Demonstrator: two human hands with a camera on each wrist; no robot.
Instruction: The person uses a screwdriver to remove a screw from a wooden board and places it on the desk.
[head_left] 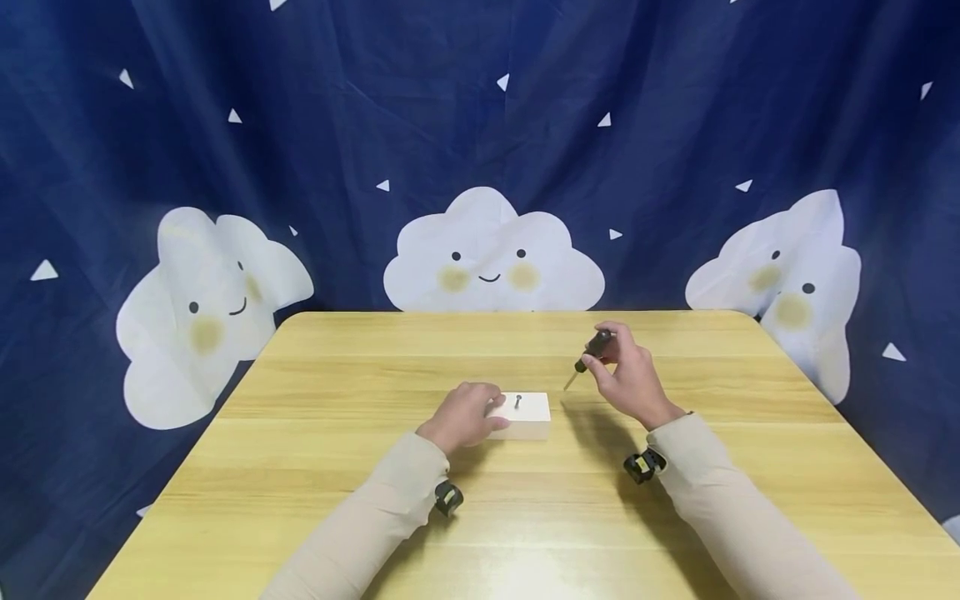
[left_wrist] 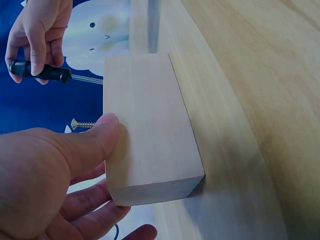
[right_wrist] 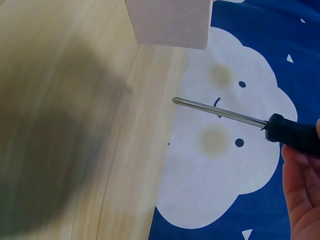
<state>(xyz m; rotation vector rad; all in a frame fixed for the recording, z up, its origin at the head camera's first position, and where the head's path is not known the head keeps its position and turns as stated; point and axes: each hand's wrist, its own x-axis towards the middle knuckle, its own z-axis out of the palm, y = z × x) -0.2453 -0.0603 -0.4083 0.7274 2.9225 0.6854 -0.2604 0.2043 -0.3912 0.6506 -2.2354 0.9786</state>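
In the head view, a pale, rectangular wooden block [head_left: 528, 430] is set on a light, wood-grained tabletop [head_left: 315, 467]. Its left end is gripped by the bare left hand [head_left: 465, 414], with the thumb on the near side and the fingers toward the far edge, presumably so that it is held steady while most of its top is left uncovered. A small metal screw [head_left: 517, 401] is stood on end, head up, on that top. A black-handled, metal-shafted screwdriver [head_left: 582, 365] is held aslant by the bare right hand [head_left: 633, 379], its tip pointed downward, apart from the block and the screw.

In the left wrist view, the thumb is pressed to the block's side, near the threaded screw, whose lower end is hidden by it; whether the wood is entered by the thread cannot be told.

In the right wrist view, the screwdriver is gripped by its handle, well behind the tapered tip, likely so that the shaft is left unobstructed. No brand, label or writing can be read on the block, the screwdriver or the black wrist-worn devices [head_left: 448, 500]
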